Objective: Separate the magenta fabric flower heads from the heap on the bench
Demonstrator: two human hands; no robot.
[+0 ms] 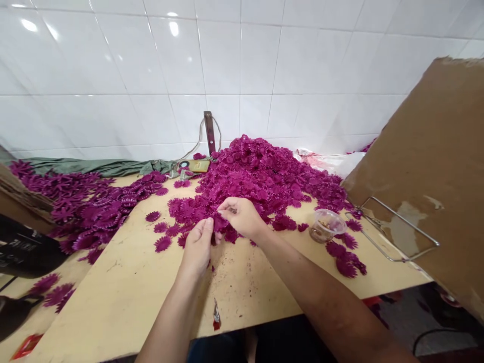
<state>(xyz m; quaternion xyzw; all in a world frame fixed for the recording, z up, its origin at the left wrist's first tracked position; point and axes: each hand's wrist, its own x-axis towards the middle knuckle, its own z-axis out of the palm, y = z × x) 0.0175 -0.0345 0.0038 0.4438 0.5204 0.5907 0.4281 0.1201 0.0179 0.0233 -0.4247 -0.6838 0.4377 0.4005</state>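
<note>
A big heap of magenta fabric flower pieces (260, 174) lies at the back of a pale wooden table (124, 287). My left hand (198, 247) and my right hand (242, 217) meet at the heap's near edge. Both pinch the same magenta flower piece (219, 222) between thumb and fingers. Loose single flowers lie scattered beside my hands on the left.
A second spread of magenta flowers (91, 201) covers the left side. A small clear plastic cup (325, 225) stands right of my hands. A cardboard sheet (427, 171) with a wire frame (397, 229) leans at right. Small red-handled snips (216, 316) lie near the front edge. Dark objects sit far left.
</note>
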